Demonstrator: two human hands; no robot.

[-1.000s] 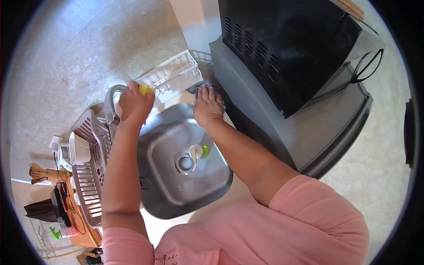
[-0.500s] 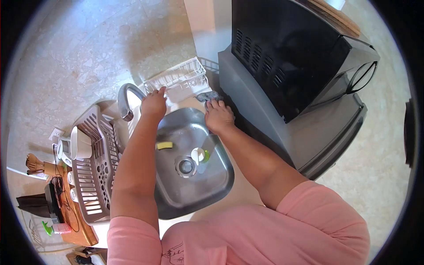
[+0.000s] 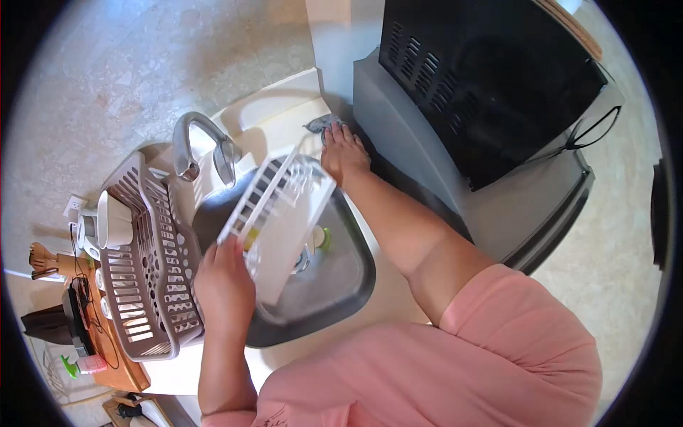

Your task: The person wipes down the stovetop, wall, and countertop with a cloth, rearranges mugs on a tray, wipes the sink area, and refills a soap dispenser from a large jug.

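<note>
A white slatted plastic basket [image 3: 295, 213] hangs tilted over the sink [image 3: 348, 285], its near end in the grip of my left hand [image 3: 226, 281]. It looks slightly blurred and partly covers the drain and a yellow sponge [image 3: 251, 238]. At the sink's far right corner, my right hand [image 3: 344, 153] is pressed down on a crumpled grey cloth [image 3: 320, 124], fingers stretched over its edge. Behind the basket, a white and green item [image 3: 322, 238] lies in the basin; its kind is unclear.
The chrome faucet [image 3: 203, 142] rises at the sink's back left. A grey dish rack [image 3: 146, 270] with a white container [image 3: 114, 220] stands on the left. To the right is a black appliance [image 3: 484, 78] on a grey unit [image 3: 398, 135]. A stone-patterned wall [image 3: 142, 71] is behind.
My left hand has taken the white basket from the counter behind the sink and brought it toward me over the basin. My right hand stays by the cloth. The view has shifted slightly.
</note>
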